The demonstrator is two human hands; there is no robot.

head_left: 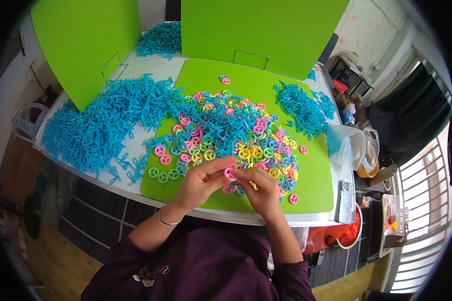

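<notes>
Over the near part of the green mat, my two hands meet at a small pink spoked plastic wheel [229,173]. My left hand [201,184] pinches it between thumb and fingertips. From the right, my right hand [262,191] has its fingers closed, tips against the wheel's edge; whatever sits in that pinch is hidden. Just beyond my hands spreads a heap of pink, yellow, green and blue wheels [286,161], with small blue plastic pieces [226,123] piled on top. Three green wheels [162,177] lie left of my left hand.
Large piles of blue pieces lie at the left [90,133], at the right [302,111] and far back [160,39]. Upright green boards [266,30] stand behind the mat [314,190]. A clear plastic bag [345,145] and a phone [345,200] are at the table's right edge.
</notes>
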